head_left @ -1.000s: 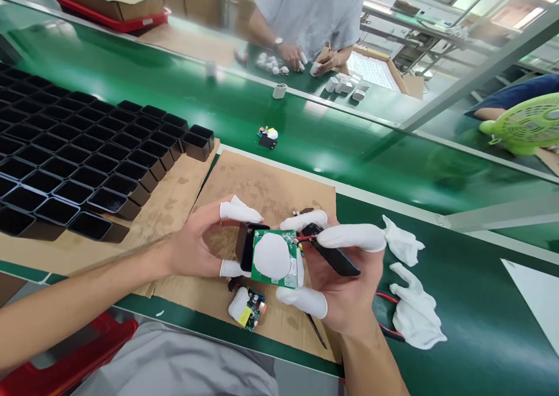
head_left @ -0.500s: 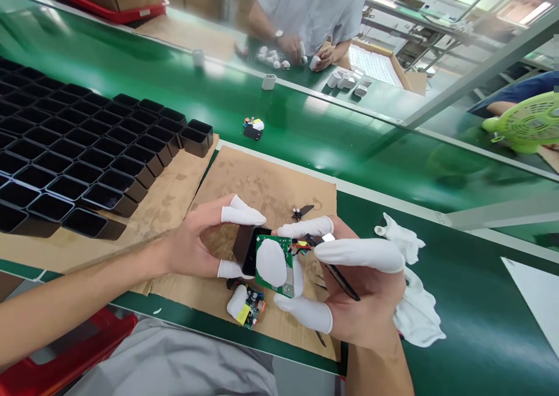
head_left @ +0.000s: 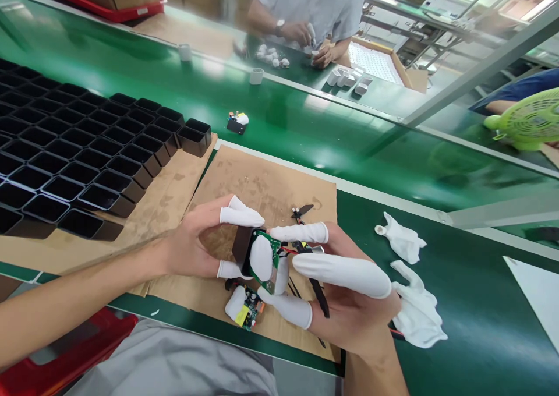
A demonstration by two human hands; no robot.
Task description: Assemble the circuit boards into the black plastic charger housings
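Observation:
My left hand (head_left: 196,244), with white finger cots, pinches a black square housing (head_left: 241,246) between thumb and fingers. My right hand (head_left: 345,291), also in finger cots, holds a green circuit board with a white pad (head_left: 264,259) against the housing's open mouth; red wires run from the board to a black flat part (head_left: 317,279) lying across that hand's fingers. Both hands hover over a brown cardboard sheet (head_left: 262,180). A second small circuit board (head_left: 245,308) lies on the cardboard just below them.
Rows of empty black housings (head_left: 78,151) fill the left. A green conveyor belt (head_left: 305,134) carries a small board assembly (head_left: 237,122) and white parts. White rags (head_left: 410,291) lie to the right. A person across the belt handles white plugs (head_left: 349,81). A green fan (head_left: 528,119) stands far right.
The circuit board has tilted and moved left into the black housing's opening. My right hand's fingers turned with it. The items on the conveyor have travelled left.

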